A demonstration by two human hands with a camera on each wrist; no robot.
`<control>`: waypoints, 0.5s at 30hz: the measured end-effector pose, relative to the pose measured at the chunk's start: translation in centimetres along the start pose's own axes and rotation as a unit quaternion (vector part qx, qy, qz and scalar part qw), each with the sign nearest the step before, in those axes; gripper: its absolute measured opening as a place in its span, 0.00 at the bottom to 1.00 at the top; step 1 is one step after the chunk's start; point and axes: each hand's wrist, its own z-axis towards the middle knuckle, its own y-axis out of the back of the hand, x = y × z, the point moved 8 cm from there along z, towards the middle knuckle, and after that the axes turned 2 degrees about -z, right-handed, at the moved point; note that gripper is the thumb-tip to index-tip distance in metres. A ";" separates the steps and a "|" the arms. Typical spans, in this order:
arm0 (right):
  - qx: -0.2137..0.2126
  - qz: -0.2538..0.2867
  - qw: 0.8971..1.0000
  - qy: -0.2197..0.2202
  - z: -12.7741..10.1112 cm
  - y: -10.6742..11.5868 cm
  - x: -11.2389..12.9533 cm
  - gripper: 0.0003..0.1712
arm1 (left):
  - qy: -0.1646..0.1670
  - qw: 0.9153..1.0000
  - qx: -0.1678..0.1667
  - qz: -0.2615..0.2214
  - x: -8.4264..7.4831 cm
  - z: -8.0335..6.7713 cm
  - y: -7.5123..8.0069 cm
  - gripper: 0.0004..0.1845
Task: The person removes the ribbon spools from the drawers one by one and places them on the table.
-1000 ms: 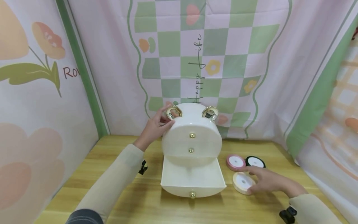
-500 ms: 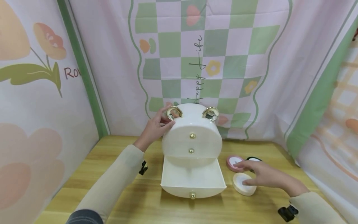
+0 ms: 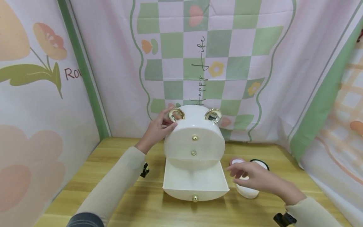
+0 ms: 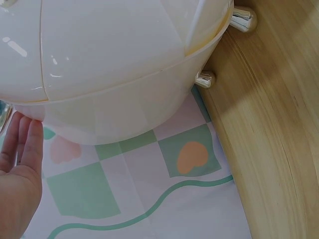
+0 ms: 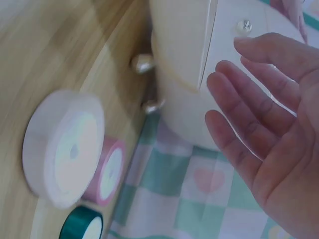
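A glossy white storage box (image 3: 195, 126) with two gold ring-shaped ears stands on the table, its lowest drawer (image 3: 195, 176) pulled out with nothing in it. My left hand (image 3: 157, 129) rests its nearly straight fingers against the box's upper left side, by the gold ear (image 3: 176, 114). To the right of the drawer, my right hand (image 3: 256, 176) hovers with loosely bent fingers and holds nothing. Beneath and behind it lie three ribbon rolls: a cream roll (image 5: 65, 149), a pink roll (image 5: 110, 172) and a dark green roll (image 5: 82, 224). In the head view it partly covers them.
The wooden table (image 3: 133, 201) runs back to a hanging cloth (image 3: 195, 69) with a green and white check, close behind the box. More printed cloth hangs on both sides. Gold feet (image 5: 143, 63) stick out under the box.
My right hand has moved left from the ribbon rolls toward the drawer, with nothing in it. The left hand, the box and the drawer have stayed in place.
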 end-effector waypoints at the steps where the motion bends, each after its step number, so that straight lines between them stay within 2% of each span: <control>1: -0.001 0.004 1.000 0.001 0.2 -0.2 0.3 0.18 | 0.001 1.000 0.000 0.000 0.0 0.0 0.0 0.35; 8: 0.008 0.038 0.999 0.011 1.2 -1.5 2.0 0.15 | -0.004 1.000 0.000 0.001 0.1 0.1 0.0 0.36; 15: 0.037 0.055 0.998 0.018 2.0 -3.5 3.6 0.15 | -0.005 1.000 -0.001 0.003 0.1 0.1 -0.1 0.36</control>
